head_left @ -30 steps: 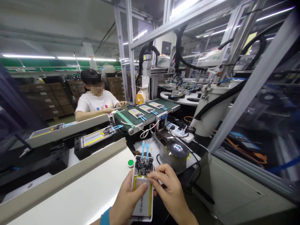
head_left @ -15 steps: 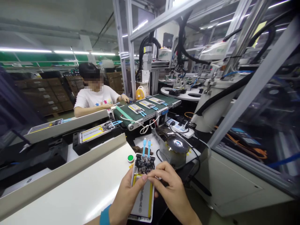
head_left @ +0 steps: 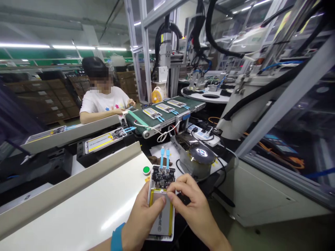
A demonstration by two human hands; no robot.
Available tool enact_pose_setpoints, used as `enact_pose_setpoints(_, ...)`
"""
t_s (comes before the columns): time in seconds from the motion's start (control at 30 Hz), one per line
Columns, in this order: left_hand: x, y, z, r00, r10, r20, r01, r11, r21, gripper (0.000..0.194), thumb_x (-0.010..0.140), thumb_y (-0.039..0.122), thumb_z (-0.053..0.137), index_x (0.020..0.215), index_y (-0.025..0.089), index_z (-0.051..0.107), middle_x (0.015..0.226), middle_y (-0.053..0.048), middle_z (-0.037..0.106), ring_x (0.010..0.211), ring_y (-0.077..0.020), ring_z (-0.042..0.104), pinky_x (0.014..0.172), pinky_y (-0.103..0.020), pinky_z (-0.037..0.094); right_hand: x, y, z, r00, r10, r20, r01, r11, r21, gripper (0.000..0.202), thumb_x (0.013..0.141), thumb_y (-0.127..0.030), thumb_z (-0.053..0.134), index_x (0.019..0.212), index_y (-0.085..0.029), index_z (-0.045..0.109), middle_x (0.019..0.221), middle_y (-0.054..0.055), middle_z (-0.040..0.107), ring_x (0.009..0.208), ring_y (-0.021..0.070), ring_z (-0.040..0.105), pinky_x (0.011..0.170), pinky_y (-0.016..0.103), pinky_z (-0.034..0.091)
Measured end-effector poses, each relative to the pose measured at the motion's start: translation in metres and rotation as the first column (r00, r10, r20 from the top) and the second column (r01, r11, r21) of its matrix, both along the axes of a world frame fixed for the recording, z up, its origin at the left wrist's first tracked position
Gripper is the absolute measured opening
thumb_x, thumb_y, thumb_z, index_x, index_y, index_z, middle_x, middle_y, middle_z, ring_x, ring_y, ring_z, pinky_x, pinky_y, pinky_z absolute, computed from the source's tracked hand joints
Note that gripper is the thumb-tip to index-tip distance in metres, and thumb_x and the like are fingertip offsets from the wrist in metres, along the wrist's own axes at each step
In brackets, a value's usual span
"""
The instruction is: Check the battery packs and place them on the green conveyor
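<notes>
An opened power bank (head_left: pixel 162 212) is in front of me, tilted up, with a silver battery edged in yellow tape and a black circuit board (head_left: pixel 163 177) at its far end. Two light blue cable tabs (head_left: pixel 164 158) stick out beyond the board. My left hand (head_left: pixel 146 212) is wrapped round the left side of the case, its thumb lying on the battery. My right hand (head_left: pixel 192 200) has thumb and forefinger pinched together at the right edge, where the battery meets the board. Whatever is between those fingertips is too small to make out.
A white work surface (head_left: pixel 86 212) with a raised lip lies left, by a green button (head_left: pixel 146 170). Another power bank (head_left: pixel 104 139) rests in a black fixture. Several more ride a green conveyor (head_left: pixel 136 120). A co-worker (head_left: pixel 102 97) sits beyond; a metal-framed machine (head_left: pixel 261 153) stands right.
My left thumb has drawn back a little from the right fingertips, which stay pinched by the board. The view has shifted slightly. The co-worker's raised hand has moved in toward the body.
</notes>
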State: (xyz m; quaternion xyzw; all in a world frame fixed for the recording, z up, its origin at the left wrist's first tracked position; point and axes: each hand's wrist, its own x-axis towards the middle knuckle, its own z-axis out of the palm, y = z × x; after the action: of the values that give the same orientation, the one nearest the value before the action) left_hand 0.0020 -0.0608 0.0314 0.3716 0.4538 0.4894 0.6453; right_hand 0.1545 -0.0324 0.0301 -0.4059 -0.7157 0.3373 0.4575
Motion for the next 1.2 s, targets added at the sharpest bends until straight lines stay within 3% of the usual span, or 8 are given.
enact_pose_setpoints(0.3, 0.001, -0.002, 0.003, 0.996, 0.044, -0.08, -0.039, 0.997, 0.069, 0.04, 0.085, 0.033, 0.064, 0.119, 0.021, 0.048, 0.121, -0.008, 0.064, 0.11, -0.0243, 0.06, 0.099, -0.036, 0.045, -0.01, -0.005, 0.001, 0.99, -0.139, 0.016, 0.134, 0.976, 0.173, 0.009, 0.082, -0.015, 0.061, 0.082, -0.022, 0.065, 0.086, 0.002, 0.049, 0.083, 0.0138, 0.054, 0.075, 0.026, 0.047)
enact_pose_setpoints(0.53, 0.0, -0.003, 0.003, 0.992, 0.055, -0.113, -0.044, 0.994, 0.102, 0.035, 0.086, 0.034, 0.063, 0.116, 0.021, 0.05, 0.116, -0.008, 0.067, 0.107, -0.0246, 0.062, 0.096, -0.036, 0.047, -0.013, -0.005, -0.003, 0.986, -0.136, -0.1, 0.142, 0.988, 0.056, 0.01, 0.079, -0.016, 0.063, 0.083, -0.025, 0.061, 0.105, 0.002, 0.046, 0.099, 0.0162, 0.054, 0.085, 0.026, 0.046)
enact_pose_setpoints(0.7, 0.0, -0.007, 0.005, 0.992, 0.065, -0.112, -0.047, 0.986, 0.157, 0.039, 0.083, 0.035, 0.067, 0.116, 0.02, 0.053, 0.117, -0.01, 0.068, 0.112, -0.028, 0.06, 0.099, -0.038, 0.046, -0.023, -0.005, 0.003, 0.764, -0.021, -0.644, -0.27, 0.897, -0.349, 0.025, 0.08, -0.023, 0.064, 0.087, -0.025, 0.04, 0.093, -0.001, 0.054, 0.084, 0.0127, 0.055, 0.077, 0.027, 0.047)
enact_pose_setpoints(0.87, 0.0, -0.005, 0.004, 0.996, 0.058, -0.061, -0.052, 0.994, 0.095, 0.043, 0.08, 0.035, 0.071, 0.116, 0.02, 0.052, 0.12, -0.01, 0.067, 0.112, -0.0288, 0.061, 0.099, -0.037, 0.046, -0.032, -0.006, 0.008, 0.613, -0.068, -0.788, -0.375, 0.852, -0.365, 0.035, 0.076, -0.024, 0.07, 0.087, -0.025, 0.037, 0.082, -0.004, 0.055, 0.075, 0.0114, 0.055, 0.072, 0.025, 0.046)
enact_pose_setpoints(1.0, 0.005, -0.001, 0.005, 0.991, 0.131, 0.029, -0.13, 0.991, -0.04, 0.057, 0.068, 0.039, 0.08, 0.114, 0.02, 0.052, 0.11, -0.01, 0.072, 0.102, -0.0313, 0.067, 0.085, -0.037, 0.054, -0.011, 0.003, -0.001, 0.801, 0.023, -0.598, -0.251, 0.92, -0.301, 0.034, 0.075, -0.032, 0.071, 0.099, -0.024, 0.047, 0.096, 0.002, 0.062, 0.09, 0.0168, 0.06, 0.084, 0.032, 0.049)
enact_pose_setpoints(1.07, 0.006, 0.001, 0.005, 0.985, 0.162, 0.055, -0.154, 0.979, -0.13, 0.064, 0.063, 0.041, 0.083, 0.114, 0.02, 0.051, 0.099, -0.009, 0.076, 0.092, -0.0327, 0.07, 0.074, -0.037, 0.058, 0.018, 0.017, -0.011, 0.903, -0.093, -0.419, -0.008, 0.972, -0.233, 0.032, 0.074, -0.036, 0.071, 0.099, -0.022, 0.058, 0.108, 0.006, 0.063, 0.103, 0.0204, 0.059, 0.093, 0.035, 0.047)
enact_pose_setpoints(1.13, 0.005, 0.005, 0.003, 0.981, 0.186, 0.05, -0.173, 0.966, -0.191, 0.07, 0.06, 0.041, 0.085, 0.115, 0.021, 0.048, 0.092, -0.008, 0.077, 0.088, -0.0329, 0.071, 0.068, -0.036, 0.059, 0.055, 0.035, -0.023, 0.866, -0.394, -0.307, 0.349, 0.917, -0.191, 0.028, 0.074, -0.04, 0.07, 0.092, -0.02, 0.065, 0.108, 0.008, 0.065, 0.105, 0.0219, 0.058, 0.097, 0.036, 0.045)
enact_pose_setpoints(1.2, 0.001, 0.01, 0.0, 0.982, 0.191, 0.016, -0.182, 0.958, -0.223, 0.076, 0.058, 0.042, 0.085, 0.12, 0.021, 0.046, 0.088, -0.007, 0.078, 0.089, -0.0333, 0.071, 0.063, -0.034, 0.059, 0.094, 0.054, -0.038, 0.721, -0.634, -0.28, 0.591, 0.774, -0.228, 0.033, 0.075, -0.046, 0.066, 0.092, -0.017, 0.067, 0.1, 0.008, 0.067, 0.096, 0.0224, 0.06, 0.094, 0.04, 0.045)
